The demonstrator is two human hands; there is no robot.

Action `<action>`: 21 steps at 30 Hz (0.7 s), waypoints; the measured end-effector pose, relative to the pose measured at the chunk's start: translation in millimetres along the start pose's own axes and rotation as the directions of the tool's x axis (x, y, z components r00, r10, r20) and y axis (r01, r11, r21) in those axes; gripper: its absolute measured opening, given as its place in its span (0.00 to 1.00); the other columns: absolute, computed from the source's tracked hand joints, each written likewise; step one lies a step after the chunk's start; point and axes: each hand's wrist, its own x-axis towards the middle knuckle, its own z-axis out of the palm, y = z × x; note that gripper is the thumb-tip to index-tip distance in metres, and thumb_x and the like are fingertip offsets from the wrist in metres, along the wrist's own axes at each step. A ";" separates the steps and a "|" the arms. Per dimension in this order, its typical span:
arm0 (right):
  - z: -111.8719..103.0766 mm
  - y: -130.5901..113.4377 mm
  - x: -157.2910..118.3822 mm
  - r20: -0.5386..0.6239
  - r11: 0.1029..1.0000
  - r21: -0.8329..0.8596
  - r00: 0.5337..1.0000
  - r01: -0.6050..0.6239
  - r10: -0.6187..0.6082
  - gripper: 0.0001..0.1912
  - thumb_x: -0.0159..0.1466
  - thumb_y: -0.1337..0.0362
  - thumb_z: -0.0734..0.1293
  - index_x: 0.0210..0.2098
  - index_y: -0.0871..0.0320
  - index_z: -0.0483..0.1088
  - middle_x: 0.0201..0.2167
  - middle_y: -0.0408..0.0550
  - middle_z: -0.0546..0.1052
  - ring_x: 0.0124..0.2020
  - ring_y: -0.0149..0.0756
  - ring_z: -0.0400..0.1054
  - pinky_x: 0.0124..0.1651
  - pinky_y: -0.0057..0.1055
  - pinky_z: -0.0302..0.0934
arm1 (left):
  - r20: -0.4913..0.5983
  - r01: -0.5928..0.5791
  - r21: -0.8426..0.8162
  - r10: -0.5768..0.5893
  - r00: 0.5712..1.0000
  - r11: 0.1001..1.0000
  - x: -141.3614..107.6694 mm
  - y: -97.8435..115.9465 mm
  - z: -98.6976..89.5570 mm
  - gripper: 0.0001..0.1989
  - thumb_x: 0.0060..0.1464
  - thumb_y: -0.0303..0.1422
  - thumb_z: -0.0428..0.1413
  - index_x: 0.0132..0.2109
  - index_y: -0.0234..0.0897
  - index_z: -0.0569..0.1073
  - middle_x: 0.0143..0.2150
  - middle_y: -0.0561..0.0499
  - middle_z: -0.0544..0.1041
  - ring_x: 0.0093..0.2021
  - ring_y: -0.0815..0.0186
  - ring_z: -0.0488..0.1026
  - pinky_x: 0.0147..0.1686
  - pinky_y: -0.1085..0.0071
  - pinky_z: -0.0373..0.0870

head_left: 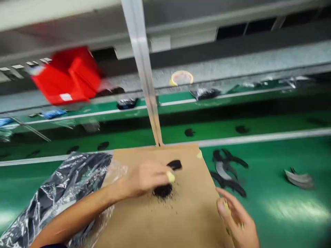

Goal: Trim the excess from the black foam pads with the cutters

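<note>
The black pile (162, 191) lies just beside the left fingers (159, 179).

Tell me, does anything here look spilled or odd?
Yes: by the left hand, a black pile on the cardboard looks spilled, since loose specks lie scattered around it. That may be normal here.

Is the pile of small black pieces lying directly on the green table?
No, the pile of small black pieces lies on the brown cardboard.
</note>
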 end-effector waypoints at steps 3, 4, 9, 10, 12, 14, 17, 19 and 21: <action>4.2 -4.9 -4.1 -0.045 0.852 0.504 0.981 -0.142 0.190 0.13 0.66 0.52 0.71 0.39 0.56 0.75 0.17 0.37 0.59 0.17 0.28 0.53 0.17 0.26 0.47 | 0.108 -0.178 -0.145 0.194 0.975 0.973 -43.3 55.1 81.0 0.11 0.66 0.26 0.52 0.35 0.37 0.75 0.44 0.48 0.82 0.41 0.68 0.80 0.46 0.72 0.80; 5.6 -6.0 -4.2 -0.064 0.832 0.536 0.975 -0.146 0.212 0.14 0.66 0.51 0.71 0.35 0.56 0.74 0.17 0.36 0.57 0.17 0.27 0.51 0.18 0.25 0.46 | 0.096 -0.213 -0.187 0.234 0.968 0.959 -54.6 68.0 100.6 0.11 0.65 0.25 0.52 0.33 0.37 0.74 0.45 0.47 0.82 0.43 0.67 0.80 0.48 0.71 0.80; 7.9 -13.1 -11.3 -0.088 0.774 0.611 0.958 -0.165 0.274 0.21 0.68 0.47 0.68 0.28 0.55 0.66 0.20 0.36 0.56 0.18 0.26 0.48 0.21 0.26 0.45 | 0.188 -0.077 -0.266 0.130 0.973 0.961 -86.5 95.4 132.1 0.08 0.65 0.23 0.52 0.38 0.34 0.74 0.52 0.43 0.80 0.52 0.63 0.77 0.55 0.65 0.78; 9.0 -14.6 -13.5 -0.082 0.762 0.625 0.957 -0.168 0.278 0.21 0.68 0.46 0.67 0.28 0.55 0.65 0.20 0.36 0.55 0.18 0.26 0.48 0.22 0.26 0.46 | 0.224 0.002 -0.269 0.060 0.973 0.963 -89.2 97.6 129.4 0.08 0.66 0.23 0.51 0.40 0.34 0.74 0.53 0.43 0.80 0.53 0.62 0.77 0.55 0.64 0.78; 13.6 -16.8 -17.5 -0.071 0.740 0.651 0.957 -0.171 0.283 0.22 0.69 0.46 0.66 0.27 0.54 0.63 0.20 0.36 0.56 0.18 0.26 0.48 0.23 0.27 0.47 | 0.285 0.195 -0.268 -0.115 0.952 0.944 -91.8 102.8 123.3 0.07 0.67 0.25 0.51 0.45 0.35 0.73 0.52 0.42 0.79 0.52 0.62 0.77 0.52 0.63 0.78; 21.8 -17.6 -20.2 -0.069 0.720 0.674 0.956 -0.166 0.285 0.21 0.69 0.46 0.65 0.28 0.54 0.63 0.21 0.37 0.57 0.19 0.27 0.49 0.24 0.28 0.48 | 0.327 0.361 -0.237 -0.275 0.904 0.902 -91.9 109.2 120.9 0.06 0.68 0.30 0.52 0.46 0.35 0.73 0.49 0.42 0.78 0.48 0.61 0.76 0.47 0.63 0.78; 36.0 -17.2 -21.5 -0.054 0.688 0.705 0.954 -0.172 0.294 0.20 0.70 0.47 0.64 0.29 0.54 0.63 0.22 0.37 0.59 0.19 0.28 0.50 0.25 0.28 0.48 | 0.351 0.453 -0.168 -0.376 0.857 0.876 -89.3 116.7 126.4 0.07 0.68 0.33 0.52 0.44 0.36 0.73 0.43 0.43 0.76 0.42 0.61 0.75 0.41 0.64 0.76; 42.9 -16.2 -21.1 -0.027 0.671 0.717 0.953 -0.191 0.301 0.21 0.71 0.47 0.64 0.29 0.54 0.62 0.22 0.37 0.61 0.18 0.27 0.50 0.24 0.28 0.48 | 0.345 0.463 -0.156 -0.391 0.853 0.873 -87.0 118.3 131.9 0.08 0.69 0.30 0.50 0.42 0.35 0.72 0.38 0.45 0.75 0.39 0.62 0.73 0.39 0.65 0.75; 46.9 -15.2 -20.5 -0.003 0.658 0.724 0.953 -0.206 0.302 0.22 0.71 0.46 0.63 0.28 0.54 0.60 0.21 0.37 0.60 0.18 0.27 0.48 0.24 0.28 0.48 | 0.334 0.471 -0.175 -0.398 0.855 0.865 -85.0 117.7 135.6 0.09 0.69 0.28 0.48 0.41 0.35 0.72 0.36 0.47 0.75 0.37 0.63 0.71 0.39 0.66 0.74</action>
